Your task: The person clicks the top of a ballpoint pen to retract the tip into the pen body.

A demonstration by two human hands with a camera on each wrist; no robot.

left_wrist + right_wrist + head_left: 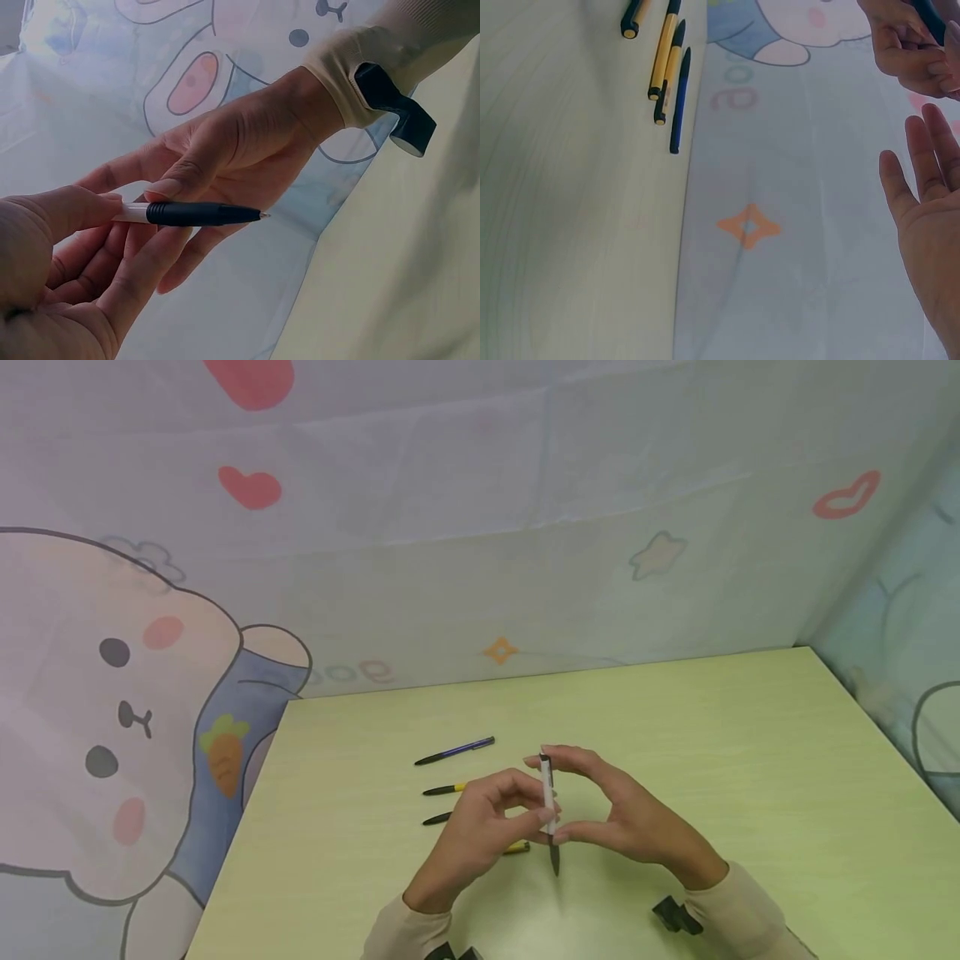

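Between my two hands stands a white pen (548,793) with a dark grip, its writing end pointing down in the head view. My left hand (483,827) pinches the pen's white barrel with thumb and fingers. At its right is my right hand (630,810), thumb against the pen near the grip and index finger reaching across its top end. The left wrist view shows the dark pen grip (199,214) with its metal point out, under the right thumb (169,187). In the right wrist view, the right fingers (900,184) look fairly straight.
A blue pen (455,750) lies on the pale table (712,735) beyond the left hand. Several yellow-and-black pens lie nearer, partly behind that hand; one yellow pen (665,52) shows in the right wrist view. A printed cloth (450,568) hangs along the table's back edge.
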